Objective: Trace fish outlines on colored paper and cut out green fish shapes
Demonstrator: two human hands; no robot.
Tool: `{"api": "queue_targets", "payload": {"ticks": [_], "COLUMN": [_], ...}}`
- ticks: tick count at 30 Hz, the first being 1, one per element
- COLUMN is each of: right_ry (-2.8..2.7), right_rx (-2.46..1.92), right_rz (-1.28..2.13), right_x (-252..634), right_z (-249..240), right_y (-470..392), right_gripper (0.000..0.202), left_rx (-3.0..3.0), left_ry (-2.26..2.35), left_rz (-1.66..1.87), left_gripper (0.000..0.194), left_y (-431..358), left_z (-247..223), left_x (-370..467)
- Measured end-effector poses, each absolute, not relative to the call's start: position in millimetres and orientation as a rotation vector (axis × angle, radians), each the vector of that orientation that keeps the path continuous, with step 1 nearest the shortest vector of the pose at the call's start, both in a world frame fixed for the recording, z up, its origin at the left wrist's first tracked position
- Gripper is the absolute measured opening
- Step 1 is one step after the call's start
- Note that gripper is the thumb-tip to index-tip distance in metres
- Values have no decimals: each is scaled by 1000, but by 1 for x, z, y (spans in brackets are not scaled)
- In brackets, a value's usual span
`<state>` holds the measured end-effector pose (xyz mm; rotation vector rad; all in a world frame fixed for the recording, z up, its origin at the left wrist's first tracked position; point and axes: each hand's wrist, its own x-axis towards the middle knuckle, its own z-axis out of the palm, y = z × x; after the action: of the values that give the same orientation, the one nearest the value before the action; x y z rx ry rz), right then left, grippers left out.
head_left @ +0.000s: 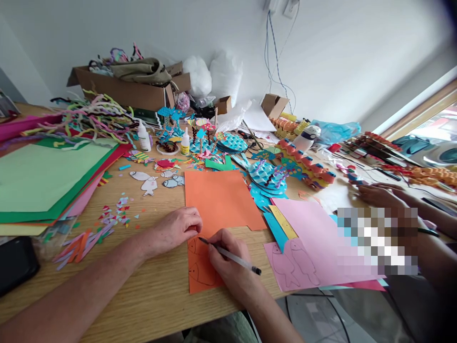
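My right hand [230, 257] is closed round a pen [237, 261] with a clear barrel and a black cap end, its tip on the orange paper [223, 197]. Fish outlines drawn in dark ink show on the lower part of that paper, partly covered by my hand. My left hand [183, 221] has its fingers curled and pressed together at the paper's left edge, close to the pen tip. To the right lies pink paper [303, 224] with two more fish outlines on it.
Coloured sheets [32, 176] and a black phone [17, 264] lie at the left. Paper scraps [114, 212], cut-out fish [144, 181] and glue bottles [144, 138] are spread beyond my hands. A co-worker's hands [382, 195] are at the right. A cardboard box [117, 93] stands behind.
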<state>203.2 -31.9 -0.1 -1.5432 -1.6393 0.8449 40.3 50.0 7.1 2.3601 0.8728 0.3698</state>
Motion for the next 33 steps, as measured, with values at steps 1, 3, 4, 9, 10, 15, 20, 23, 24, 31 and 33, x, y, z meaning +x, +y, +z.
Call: {"api": "queue_targets", "payload": {"ticks": [1,3,4,9,10,15,20,23,24,31,33], "right_ry": [-1636,-1627,-1622,-1607,-1604,-1583,-1566,-1557,-1559,-1541,-1534], "right_rx": [-1547,-1562,-1572,-1592,-1595,-1601,-1614,-1631,-1635,-1647,-1637], "right_rz": [843,841,843,844,843,839,828,819,819,822,822], "right_x": [203,203,203,203,203,205,205,206,206,207,207], "right_z": [0,1,1,2,1,-2,-1,0,0,0,0], "right_y": [-32,-32,-33,-33,-33,-34,-35,-35,-35,-36,-36], "right_gripper": [7,7,7,6,6,6,6,6,6,6,5], "left_rx": [2362,2368,2371,2360,2355,2336,2337,2335,2334,2332,2330], "left_ry": [869,849,836,837,844,853,838,823,820,831,832], "left_rz": [377,401,410,397,394,388,404,417,418,403,401], "left_gripper": [13,14,14,15,16,16,15,15,15,15,15], "left_y": [50,50,50,50,50,49,50,50,50,50,51], "left_z": [7,6,6,8,9,11,9,8,7,8,9], "left_x": [40,39,39,39,39,40,40,40,40,39,39]}}
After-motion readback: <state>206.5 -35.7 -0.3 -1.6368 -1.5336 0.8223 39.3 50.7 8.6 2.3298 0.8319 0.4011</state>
